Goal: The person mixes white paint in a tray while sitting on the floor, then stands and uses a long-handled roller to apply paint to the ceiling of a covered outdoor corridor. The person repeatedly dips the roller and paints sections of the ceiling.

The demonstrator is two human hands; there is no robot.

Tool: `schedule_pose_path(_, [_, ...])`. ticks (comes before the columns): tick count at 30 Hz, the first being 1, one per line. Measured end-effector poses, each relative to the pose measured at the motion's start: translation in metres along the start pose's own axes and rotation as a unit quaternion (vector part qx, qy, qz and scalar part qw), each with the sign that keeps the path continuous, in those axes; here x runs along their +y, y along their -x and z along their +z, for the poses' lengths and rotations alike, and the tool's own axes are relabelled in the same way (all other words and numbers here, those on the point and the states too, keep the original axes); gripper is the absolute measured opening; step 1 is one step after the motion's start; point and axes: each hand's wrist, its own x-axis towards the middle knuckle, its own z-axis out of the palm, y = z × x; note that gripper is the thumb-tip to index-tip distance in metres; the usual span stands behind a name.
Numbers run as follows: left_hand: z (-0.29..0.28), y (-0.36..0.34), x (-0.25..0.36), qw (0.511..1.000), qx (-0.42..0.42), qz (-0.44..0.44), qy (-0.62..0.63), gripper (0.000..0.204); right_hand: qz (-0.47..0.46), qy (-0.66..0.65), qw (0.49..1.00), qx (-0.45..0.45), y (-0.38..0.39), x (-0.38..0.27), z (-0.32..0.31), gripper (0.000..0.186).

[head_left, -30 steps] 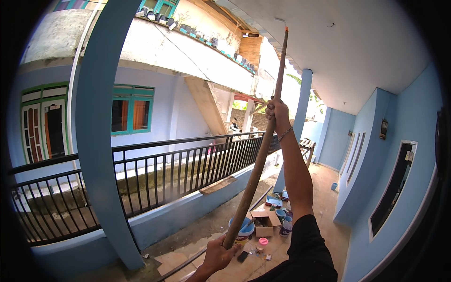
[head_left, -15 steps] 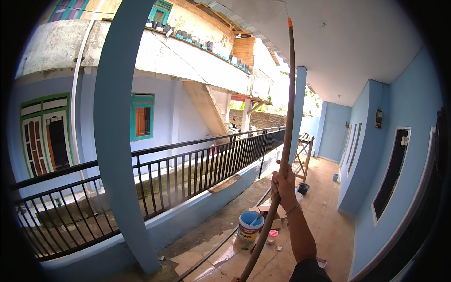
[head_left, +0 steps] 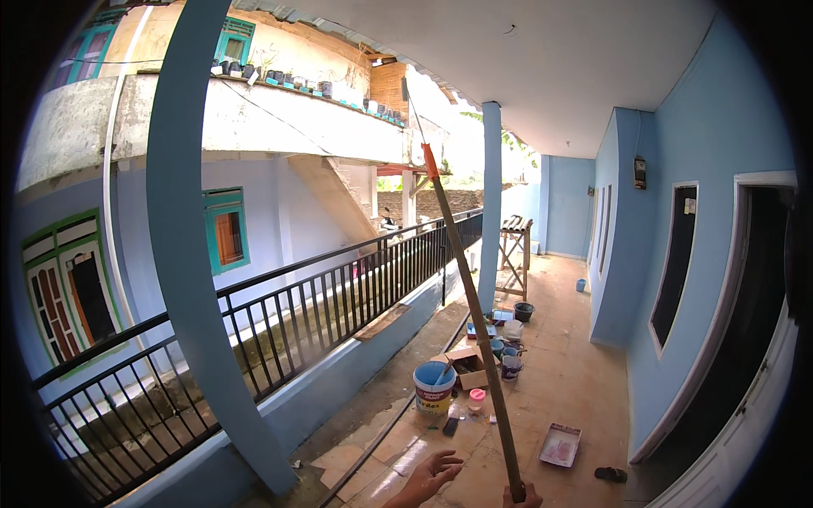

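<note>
The right hand (head_left: pixel 523 496) is closed around the lower part of the long wooden pole (head_left: pixel 464 279), at the bottom edge of the view, so only some of its fingers can be seen; the left hand (head_left: pixel 430 474) is spread and holds nothing, just to the left of this grip and apart from the wood. The pole rises from the grip, leaning to the left; far above the grip is an orange sleeve (head_left: pixel 429 161), and from it a thin rod leads to a narrow grey head (head_left: pixel 405 91), which looks like a roller.

In my judgement, one hand so low is a weak hold, because the far end can swing easily; it would be good to close the left hand on the wood higher than the right one, so that the upper hand steers and the lower hand carries. The head should be kept away from the blue pillar (head_left: pixel 493 195), ahead of the grip, and from the black railing (head_left: pixel 339 254), on its left; the feet also need care, for the paint bucket (head_left: pixel 434 400) is on the floor ahead and left of the grip, and the shallow tray (head_left: pixel 555 462) near on its right.
</note>
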Motion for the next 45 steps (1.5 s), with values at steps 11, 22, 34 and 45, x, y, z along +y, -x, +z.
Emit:
schedule_pose_path(11, [0.286, 0.031, -0.171, 0.896, 0.127, -0.367, 0.215, 0.034, 0.294, 0.157, 0.928, -0.169, 0.230, 0.160, -0.255, 0.042])
schedule_pose_path(22, [0.459, 0.090, -0.314, 0.785, -0.025, -0.590, 0.188, 0.023, 0.612, 0.307, 0.697, -0.212, 0.404, 0.105, -0.537, 0.063])
schedule_pose_path(34, [0.543, 0.162, -0.412, 0.717, -0.139, -0.683, -0.003, 0.022, 0.673, 0.372, 0.581, -0.267, 0.325, 0.040, -0.551, 0.058])
schedule_pose_path(45, [0.514, 0.151, -0.455, 0.665, -0.172, -0.722, -0.079, 0.035, 0.704, 0.342, 0.548, -0.295, 0.270, 0.050, -0.486, 0.065])
